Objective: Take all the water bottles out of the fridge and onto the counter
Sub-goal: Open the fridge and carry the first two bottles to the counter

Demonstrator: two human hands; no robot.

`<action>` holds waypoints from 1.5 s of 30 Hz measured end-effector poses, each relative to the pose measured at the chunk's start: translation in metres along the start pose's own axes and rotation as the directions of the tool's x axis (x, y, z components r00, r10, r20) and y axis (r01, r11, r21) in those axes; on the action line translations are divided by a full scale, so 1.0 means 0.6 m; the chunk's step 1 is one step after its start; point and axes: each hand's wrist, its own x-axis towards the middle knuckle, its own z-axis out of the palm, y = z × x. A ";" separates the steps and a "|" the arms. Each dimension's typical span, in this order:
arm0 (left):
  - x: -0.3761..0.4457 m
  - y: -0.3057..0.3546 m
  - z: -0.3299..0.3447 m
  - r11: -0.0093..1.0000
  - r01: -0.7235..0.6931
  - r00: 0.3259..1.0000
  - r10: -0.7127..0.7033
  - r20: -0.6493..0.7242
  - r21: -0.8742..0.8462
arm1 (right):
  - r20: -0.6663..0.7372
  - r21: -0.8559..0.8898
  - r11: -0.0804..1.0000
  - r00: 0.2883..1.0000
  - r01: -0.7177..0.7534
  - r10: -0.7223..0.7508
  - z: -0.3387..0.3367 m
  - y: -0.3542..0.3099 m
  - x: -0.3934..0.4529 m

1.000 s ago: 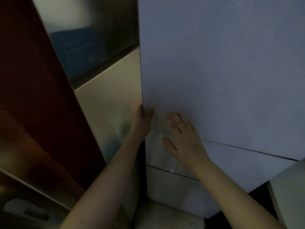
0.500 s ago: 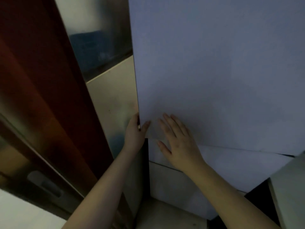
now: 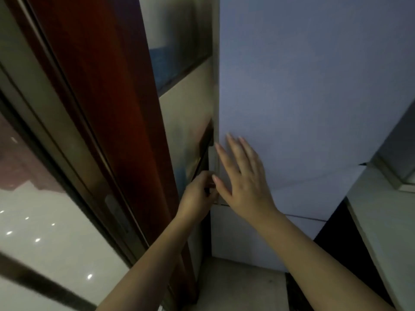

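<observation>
At the left edge of the fridge door (image 3: 314, 86) our left hand (image 3: 197, 196) curls its fingers round the door's lower corner, grasping the edge; our right hand (image 3: 244, 176) lies flat on the door face, fingers straight, gripping nothing. Door appears barely cracked, a thin strip of its side showing. We judge it stiff and heavy against the seal, so the pull belongs at this free edge, well away from the hinge. Water bottles: not visible, presumably inside. Counter (image 3: 381, 221) edge sits at right. Red-brown wooden frame (image 3: 107, 108) stands at left. No brand, label or writing readable; lighting dim.
</observation>
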 end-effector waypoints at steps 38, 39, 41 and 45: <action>-0.217 0.318 0.220 0.703 -0.699 0.705 0.649 0.286 0.126 | -0.342 -0.433 0.706 0.827 -0.560 0.447 -0.374 0.085 -0.445; -0.219 0.324 0.228 0.696 -0.708 0.697 0.658 0.286 0.122 | -0.342 -0.419 0.709 0.822 -0.568 0.456 -0.383 0.095 -0.455; -0.223 0.334 0.243 0.686 -0.720 0.683 0.673 0.283 0.105 | -0.340 -0.376 0.718 0.808 -0.585 0.481 -0.400 0.113 -0.473; -0.230 0.349 0.266 0.670 -0.739 0.662 0.702 0.263 0.072 | -0.348 -0.283 0.729 0.775 -0.623 0.528 -0.430 0.142 -0.494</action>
